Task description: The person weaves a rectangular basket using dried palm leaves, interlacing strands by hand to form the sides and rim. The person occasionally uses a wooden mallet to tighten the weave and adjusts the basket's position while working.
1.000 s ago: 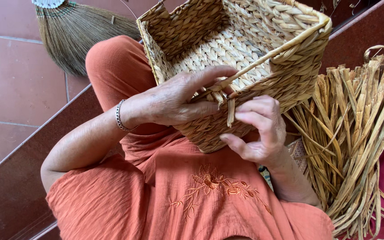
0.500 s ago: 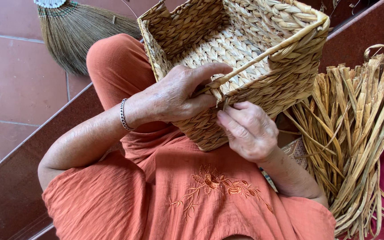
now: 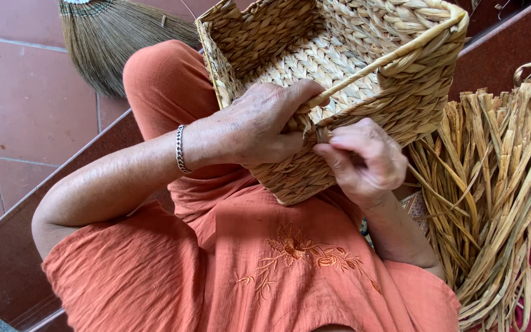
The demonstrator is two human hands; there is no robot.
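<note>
Hands at basket (image 3: 364,74) near rim | left hand (image 3: 259,126) clamps rim, thumb over | right hand (image 3: 367,160) curled, pinching straw strand (image 3: 322,134)

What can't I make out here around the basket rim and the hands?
Head view only:
- Strand end at the rim of the woven basket: covered by the left hand and right hand.
- Right hand's fingertips: curled under, hidden by its own knuckles.
- Basket's far corner: cut off by the top edge.
- Bundle of dried reeds: runs past the right edge.
- Broom: handle out of frame.
</note>
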